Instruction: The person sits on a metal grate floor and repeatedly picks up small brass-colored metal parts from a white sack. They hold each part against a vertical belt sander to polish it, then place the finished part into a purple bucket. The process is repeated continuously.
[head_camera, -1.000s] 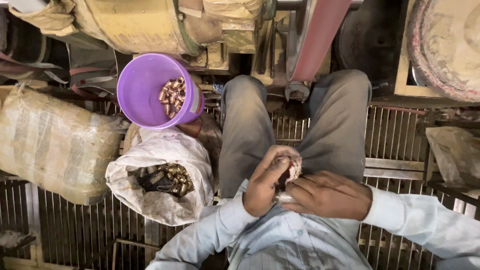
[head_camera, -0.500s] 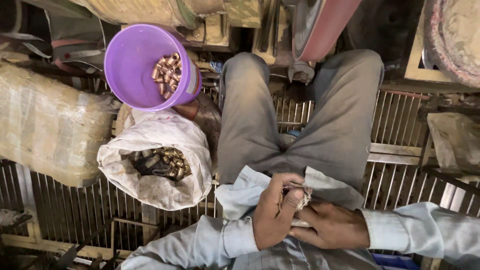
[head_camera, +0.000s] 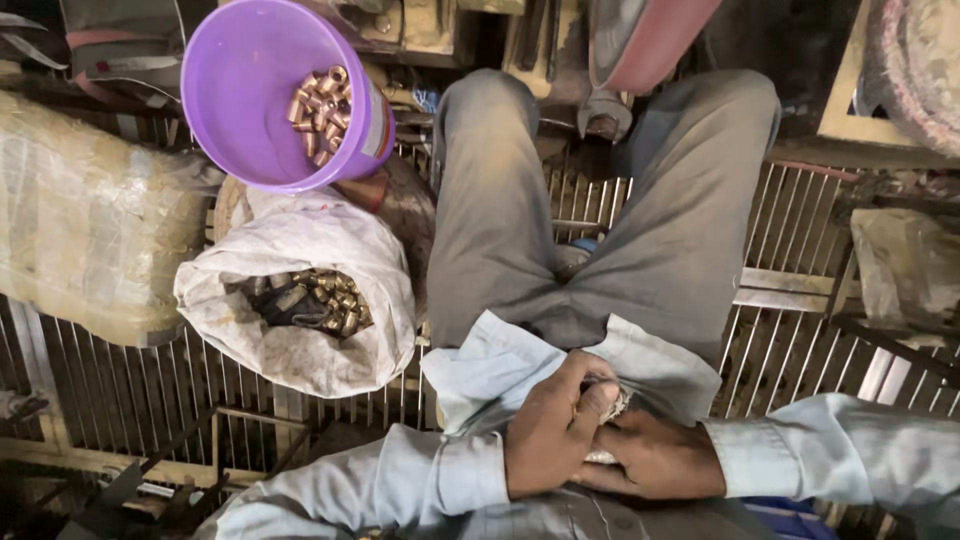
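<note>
- Closest to me, both hands are bunched together low in my lap. My left hand (head_camera: 550, 430) is curled shut over a small metal part (head_camera: 612, 405), thumb and fingers pinching it.
- My right hand (head_camera: 655, 458) sits right under and against the left one, cupped closed around the same small part (only a glint of it shows between the fingers, so I can't tell its exact shape).
- Just past the hands are my grey trousers (head_camera: 600, 220), knees pointing away, over a metal grate floor (head_camera: 800, 250).
- Off to the left of my left hand sits an open white sack (head_camera: 300, 350), with a heap of brass-coloured pieces (head_camera: 315, 298) showing in its mouth.
- Further out beyond the sack, a purple plastic bucket (head_camera: 240, 100) is tilted my way, with a small pile of brass sleeves (head_camera: 322, 112) inside against its wall.
- Far left of that, a big wrapped bale (head_camera: 90, 220) lies on the grate.
</note>
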